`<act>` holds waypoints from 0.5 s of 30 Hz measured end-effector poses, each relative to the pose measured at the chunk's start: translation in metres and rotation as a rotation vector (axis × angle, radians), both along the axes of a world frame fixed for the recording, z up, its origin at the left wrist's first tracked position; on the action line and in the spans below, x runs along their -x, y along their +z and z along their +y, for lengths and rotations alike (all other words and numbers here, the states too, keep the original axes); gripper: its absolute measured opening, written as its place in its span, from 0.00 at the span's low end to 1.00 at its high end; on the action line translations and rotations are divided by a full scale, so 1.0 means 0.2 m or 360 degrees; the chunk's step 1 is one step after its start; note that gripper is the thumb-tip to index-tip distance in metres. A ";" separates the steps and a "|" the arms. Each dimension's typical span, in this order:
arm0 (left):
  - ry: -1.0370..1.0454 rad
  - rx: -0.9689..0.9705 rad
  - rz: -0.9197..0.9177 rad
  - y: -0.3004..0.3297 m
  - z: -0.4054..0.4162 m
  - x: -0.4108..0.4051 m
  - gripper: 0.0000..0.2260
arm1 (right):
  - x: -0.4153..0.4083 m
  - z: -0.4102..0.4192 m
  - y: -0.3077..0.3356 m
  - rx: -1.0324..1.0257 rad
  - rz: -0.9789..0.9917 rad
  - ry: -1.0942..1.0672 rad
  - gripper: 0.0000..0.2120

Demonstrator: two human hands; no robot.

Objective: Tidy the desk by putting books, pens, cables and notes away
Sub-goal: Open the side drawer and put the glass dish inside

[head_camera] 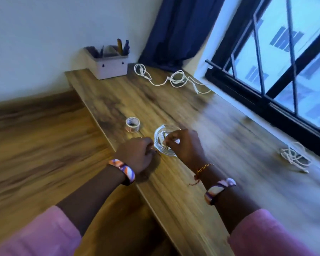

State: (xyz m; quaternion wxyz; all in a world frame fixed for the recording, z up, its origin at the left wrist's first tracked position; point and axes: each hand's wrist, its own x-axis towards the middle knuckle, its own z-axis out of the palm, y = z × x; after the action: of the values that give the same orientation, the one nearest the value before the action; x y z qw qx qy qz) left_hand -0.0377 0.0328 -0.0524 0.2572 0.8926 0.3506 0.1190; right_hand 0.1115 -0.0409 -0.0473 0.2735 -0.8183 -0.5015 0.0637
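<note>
Wooden desk bears a glass dish; both forearms reach in, left hand curled at its rim, right hand pinching something blurred over it.

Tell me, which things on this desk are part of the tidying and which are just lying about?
Part of the job: white cable, tangled cable, pen holder, glass dish under both hands.

Just there: tape roll, blue curtain, window.

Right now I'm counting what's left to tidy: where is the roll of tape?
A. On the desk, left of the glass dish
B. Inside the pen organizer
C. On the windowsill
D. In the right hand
A: the roll of tape stands on the desk, just left of the glass dish.
</note>
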 end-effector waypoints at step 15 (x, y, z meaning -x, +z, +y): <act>0.0061 0.0781 -0.0072 0.00 0.00 0.07 0.11 | 0.19 -0.22 0.01 0.0156 0.0750 -0.0601 0.05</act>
State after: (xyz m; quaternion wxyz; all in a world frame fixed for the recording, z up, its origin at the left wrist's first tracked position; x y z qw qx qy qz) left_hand -0.0525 0.0322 -0.0523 0.4718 0.7936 0.3801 0.0553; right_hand 0.0730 -0.0846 -0.0446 0.3496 -0.8719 -0.2595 0.2239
